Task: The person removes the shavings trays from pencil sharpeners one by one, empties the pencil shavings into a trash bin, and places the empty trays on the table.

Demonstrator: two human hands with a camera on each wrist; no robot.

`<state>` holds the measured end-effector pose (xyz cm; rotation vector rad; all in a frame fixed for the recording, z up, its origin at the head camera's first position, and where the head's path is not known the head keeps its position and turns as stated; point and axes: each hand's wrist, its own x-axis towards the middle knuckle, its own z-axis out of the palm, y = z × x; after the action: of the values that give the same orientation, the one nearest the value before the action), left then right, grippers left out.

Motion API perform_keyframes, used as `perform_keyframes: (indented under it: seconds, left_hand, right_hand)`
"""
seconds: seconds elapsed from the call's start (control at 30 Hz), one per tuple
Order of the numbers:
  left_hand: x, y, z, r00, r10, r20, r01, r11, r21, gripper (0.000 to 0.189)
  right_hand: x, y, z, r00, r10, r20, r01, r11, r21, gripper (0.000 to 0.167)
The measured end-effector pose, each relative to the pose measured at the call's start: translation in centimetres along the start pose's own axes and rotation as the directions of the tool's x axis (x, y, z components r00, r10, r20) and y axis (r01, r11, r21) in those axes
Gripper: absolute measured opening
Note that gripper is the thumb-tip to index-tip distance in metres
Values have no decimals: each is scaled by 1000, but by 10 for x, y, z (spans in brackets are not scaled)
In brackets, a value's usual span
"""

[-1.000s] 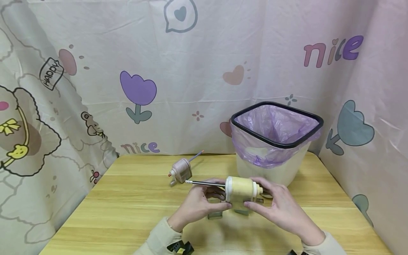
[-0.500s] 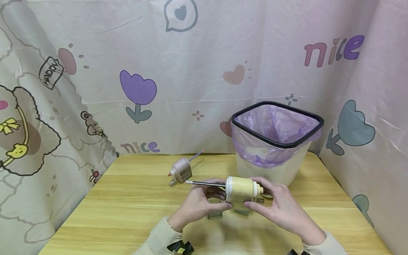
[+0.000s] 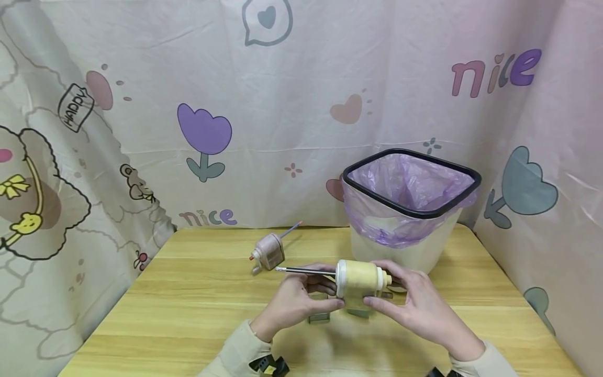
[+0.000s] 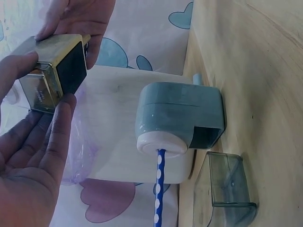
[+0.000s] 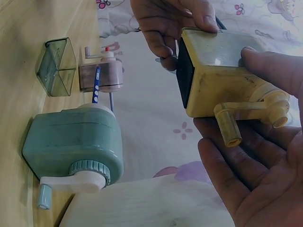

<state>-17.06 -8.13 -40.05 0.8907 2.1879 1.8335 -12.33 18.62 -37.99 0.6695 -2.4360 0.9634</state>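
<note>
A yellow crank pencil sharpener (image 3: 363, 277) is held up over the table between both hands. A dark pencil (image 3: 306, 271) sticks out of its white front, pointing left. My left hand (image 3: 297, 303) grips the sharpener's left side, thumb low on its front. On the other side, my right hand (image 3: 421, 306) grips it near the crank (image 5: 229, 123), with the thumb on its lower part. A teal sharpener (image 4: 175, 113) stands on the table behind, mostly hidden in the head view, with a blue dotted pencil (image 4: 159, 189) in it. Beside that lies a clear drawer (image 4: 229, 184).
A pink sharpener (image 3: 270, 251) holding a blue pencil (image 3: 290, 229) stands at the back left of the wooden table (image 3: 188, 309). Behind the right hand is a white bin (image 3: 400, 254) with a purple liner (image 3: 391, 225). A printed curtain (image 3: 282, 104) encloses the table.
Both hands keep their grip on the yellow sharpener. The whole head view has shifted very slightly; nothing else visibly differs.
</note>
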Motion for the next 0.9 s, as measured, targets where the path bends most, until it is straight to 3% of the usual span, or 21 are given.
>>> perform_keyframes:
  seconds: [0.27, 0.9]
  left_hand:
    - [0, -2, 1, 999, 39, 1, -39, 999, -14, 52]
    - [0, -1, 0, 1000, -3, 0, 3, 1000, -3, 54]
  right_hand:
    - [0, 0, 0, 1000, -10, -4, 10, 1000, -5, 56]
    - [0, 3, 1, 1000, -13, 1, 13, 1000, -11, 52]
